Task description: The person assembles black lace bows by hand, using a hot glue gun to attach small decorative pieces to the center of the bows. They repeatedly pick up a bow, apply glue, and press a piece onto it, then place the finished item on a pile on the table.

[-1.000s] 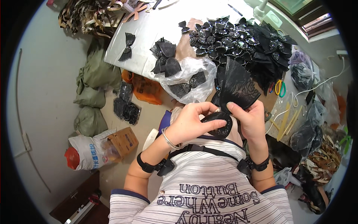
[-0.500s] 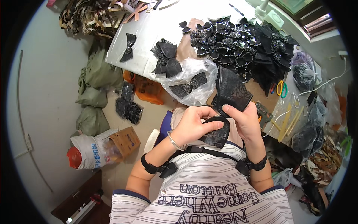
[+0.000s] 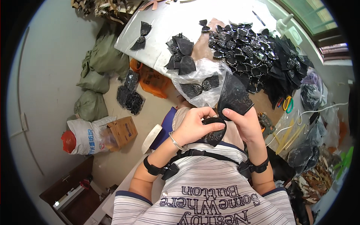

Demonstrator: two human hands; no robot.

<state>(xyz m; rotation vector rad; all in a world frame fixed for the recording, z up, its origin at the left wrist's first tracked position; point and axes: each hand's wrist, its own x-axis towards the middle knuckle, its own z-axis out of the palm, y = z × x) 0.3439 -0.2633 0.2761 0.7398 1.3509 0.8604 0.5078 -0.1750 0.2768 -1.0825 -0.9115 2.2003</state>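
Observation:
Between my two hands is a large black lace bow (image 3: pixel 236 96), held low over my lap just off the table's near edge. The thumb and fingers of my left hand (image 3: pixel 195 125) are closed on its lower loop. My right hand (image 3: pixel 244 123) pinches the upper loop near the middle, thumb on top. The bow's centre is partly hidden by my fingers. Beyond my hands, another black bow (image 3: pixel 192 90) rests on a clear plastic bag (image 3: pixel 176 79). Several stacked bows (image 3: pixel 184 48) and a single bow (image 3: pixel 141 37) lie farther left on the white table (image 3: pixel 159 33).
A heap of sparkling black bows (image 3: pixel 240 50) covers the table's right part. Orange-and-teal-handled scissors (image 3: pixel 288 105) lie beside it, with yellowish sticks (image 3: pixel 285 140) and a white cable (image 3: pixel 318 111) nearby. Left on the floor are green sacks (image 3: pixel 91 105), a cardboard box (image 3: pixel 125 132) and an orange bag (image 3: pixel 153 82).
The view has shifted, so the table and heap sit farther right. Both hands keep hold of the bow; its lower loop has turned and shows less below my left hand.

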